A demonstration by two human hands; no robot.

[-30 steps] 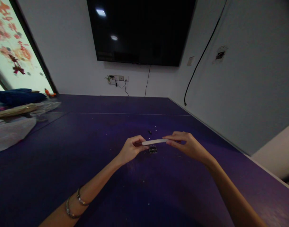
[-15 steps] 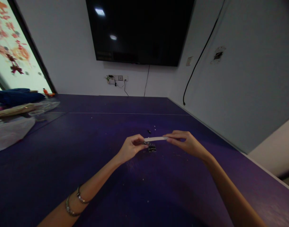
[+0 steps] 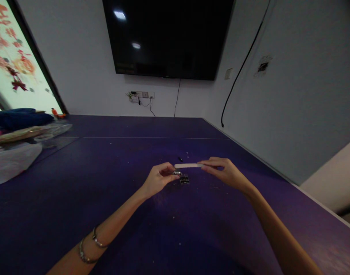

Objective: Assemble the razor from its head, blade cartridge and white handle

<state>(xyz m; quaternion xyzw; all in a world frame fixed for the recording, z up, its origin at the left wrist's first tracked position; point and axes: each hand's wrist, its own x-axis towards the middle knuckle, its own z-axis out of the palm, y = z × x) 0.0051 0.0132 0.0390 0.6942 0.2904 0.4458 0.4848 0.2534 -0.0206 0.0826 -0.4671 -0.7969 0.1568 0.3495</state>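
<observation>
My right hand [image 3: 219, 167] is closed in a pinch on one end of a slim white strip [image 3: 188, 165], which lies level and points left. The strip's far end is close to my left index fingertip; whether they touch I cannot tell. My left hand [image 3: 160, 178] is closed with thumb and index finger around a small shiny metal piece [image 3: 177, 173], just below the strip; its kind is too small to make out. Beneath it, on the purple surface [image 3: 120, 214], sits a small dark squarish object [image 3: 184, 179]. A tiny black piece [image 3: 180, 159] lies behind the strip.
Plastic bags [image 3: 14, 160] and a dark blue cloth bundle [image 3: 21, 117] are at the far left, with a small orange object [image 3: 58, 113] beside them. Small white specks dot the surface. A black cable [image 3: 243, 63] hangs down the right wall, and a television [image 3: 169, 38] is mounted ahead.
The metal piece in my left hand shows more clearly beneath the strip. The strip's left end has shifted slightly up, and my hands have hardly moved.
</observation>
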